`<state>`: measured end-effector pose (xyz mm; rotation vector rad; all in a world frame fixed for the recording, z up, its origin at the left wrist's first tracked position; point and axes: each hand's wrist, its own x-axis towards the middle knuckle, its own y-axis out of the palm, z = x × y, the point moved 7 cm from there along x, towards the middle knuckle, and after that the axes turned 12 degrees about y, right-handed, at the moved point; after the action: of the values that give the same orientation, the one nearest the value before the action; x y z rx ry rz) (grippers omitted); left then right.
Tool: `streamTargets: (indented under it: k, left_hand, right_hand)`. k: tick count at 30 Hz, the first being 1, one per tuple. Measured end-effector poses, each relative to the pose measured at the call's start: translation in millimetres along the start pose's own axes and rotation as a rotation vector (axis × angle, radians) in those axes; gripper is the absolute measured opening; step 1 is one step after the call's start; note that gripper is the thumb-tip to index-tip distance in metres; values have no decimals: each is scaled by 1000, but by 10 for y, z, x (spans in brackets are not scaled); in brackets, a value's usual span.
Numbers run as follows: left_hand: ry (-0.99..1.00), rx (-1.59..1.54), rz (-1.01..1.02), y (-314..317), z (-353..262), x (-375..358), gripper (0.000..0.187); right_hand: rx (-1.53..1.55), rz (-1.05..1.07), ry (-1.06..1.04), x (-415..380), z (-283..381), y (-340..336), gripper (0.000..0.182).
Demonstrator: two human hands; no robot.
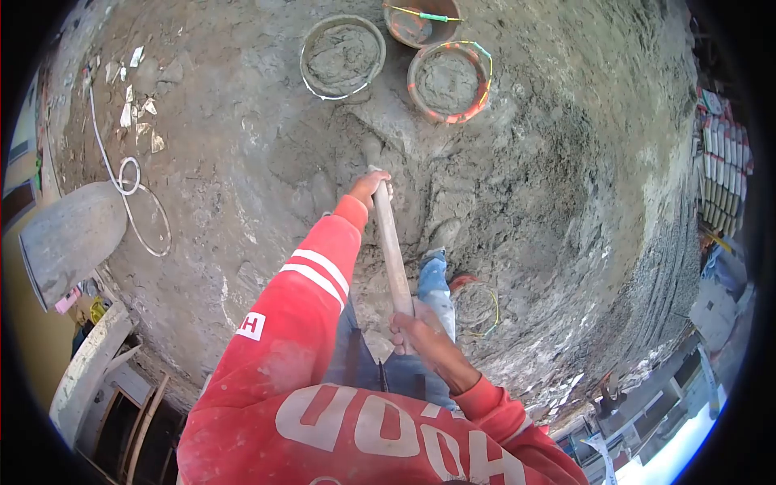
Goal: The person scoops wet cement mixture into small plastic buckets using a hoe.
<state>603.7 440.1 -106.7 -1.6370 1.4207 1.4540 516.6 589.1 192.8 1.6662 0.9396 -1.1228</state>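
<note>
A long wooden tool handle (pixel 391 246) runs from my waist forward to the wet grey mortar on the ground. My left hand (pixel 373 187) is wrapped round its far part, and my right hand (pixel 414 330) is closed round the near end. The tool's mortar-coated far end (pixel 371 149) lies at the mix, so I cannot make out its blade. Ahead of my left hand stands a bucket filled with mortar (pixel 343 58). To its right is an orange-rimmed bucket of mortar (pixel 447 82), beside another bucket (pixel 423 26) at the top edge.
Another bucket rim with a yellow wire handle (pixel 495 311) shows right of my leg. A pale hose (pixel 129 176) and a grey tub (pixel 73 234) lie on the left. White scraps (pixel 127 109) litter the ground. Stacked bags or blocks (pixel 723 166) stand at far right.
</note>
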Motion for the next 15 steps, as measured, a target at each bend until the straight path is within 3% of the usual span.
streamTargets:
  k: [3,5,7,10,12,15]
  left_hand:
    - [357,118,-83,56,-1048,-257,17]
    - [599,130,-82,152,-1550,-499,18]
    - [697,216,-102,176,-1896,-443,18]
    - [754,309,-98,101,-2221,5,19]
    - [840,299,-205,7,-2451,141,17]
    - [886,251,-121,86,-2607,-251,17]
  right_hand:
    - [-162,13,-114,-67,-41,-76,21]
    - [-425,-39,-386,338,0,-209,36]
    - [-592,-78,-663,1307,105,-366,42]
    - [-743,-239,-803,2750,766,-416,43]
    - [-853,-457,-871,3010,1234,-330,45]
    - [-863,-602,-975,2898,1391,-220,48]
